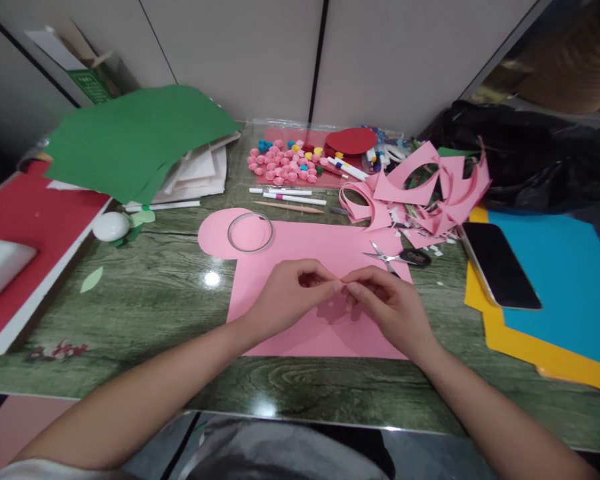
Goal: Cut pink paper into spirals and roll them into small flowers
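Pink rectangular paper sheet [330,327] could crease if left hand [287,297] and right hand [397,307], pinched, contents unclear to me, press.

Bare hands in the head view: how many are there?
2: the left hand over the pink sheet, and the right hand, also over it, nearer the scissors.

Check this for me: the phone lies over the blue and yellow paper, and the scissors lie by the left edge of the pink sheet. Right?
Not quite: the head view shows the scissors by the right edge of the pink sheet. The phone does lie over the blue paper and yellow paper.
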`<state>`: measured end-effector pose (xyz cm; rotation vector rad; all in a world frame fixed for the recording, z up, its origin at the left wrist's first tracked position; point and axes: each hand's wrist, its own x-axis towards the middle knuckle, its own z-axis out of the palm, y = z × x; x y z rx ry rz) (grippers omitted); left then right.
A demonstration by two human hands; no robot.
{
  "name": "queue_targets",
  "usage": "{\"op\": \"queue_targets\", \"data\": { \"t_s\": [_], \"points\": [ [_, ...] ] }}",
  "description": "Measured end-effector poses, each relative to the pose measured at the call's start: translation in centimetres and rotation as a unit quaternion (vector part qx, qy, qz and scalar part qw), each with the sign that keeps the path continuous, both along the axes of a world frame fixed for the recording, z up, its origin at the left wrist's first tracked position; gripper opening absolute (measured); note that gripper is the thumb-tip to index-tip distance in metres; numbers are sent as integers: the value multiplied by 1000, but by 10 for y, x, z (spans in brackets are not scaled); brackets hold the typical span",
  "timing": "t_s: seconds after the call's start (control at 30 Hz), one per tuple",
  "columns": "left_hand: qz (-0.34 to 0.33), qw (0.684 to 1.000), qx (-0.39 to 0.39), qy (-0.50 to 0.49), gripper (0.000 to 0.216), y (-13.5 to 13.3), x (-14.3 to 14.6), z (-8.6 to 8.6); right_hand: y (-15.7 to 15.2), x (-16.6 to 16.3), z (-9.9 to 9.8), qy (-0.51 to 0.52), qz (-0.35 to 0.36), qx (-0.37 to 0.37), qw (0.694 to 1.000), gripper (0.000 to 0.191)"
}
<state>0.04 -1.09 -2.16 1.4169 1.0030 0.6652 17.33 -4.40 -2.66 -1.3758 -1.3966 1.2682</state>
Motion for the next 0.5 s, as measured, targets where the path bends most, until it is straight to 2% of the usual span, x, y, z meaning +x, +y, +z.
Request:
{"op": "queue_targets", "data": {
  "t_s": [0.5],
  "points": [
    [-1,1000,1,-14,18,0,-1,0,-1,2,2,11,1,4,1000,11]
  ]
}}
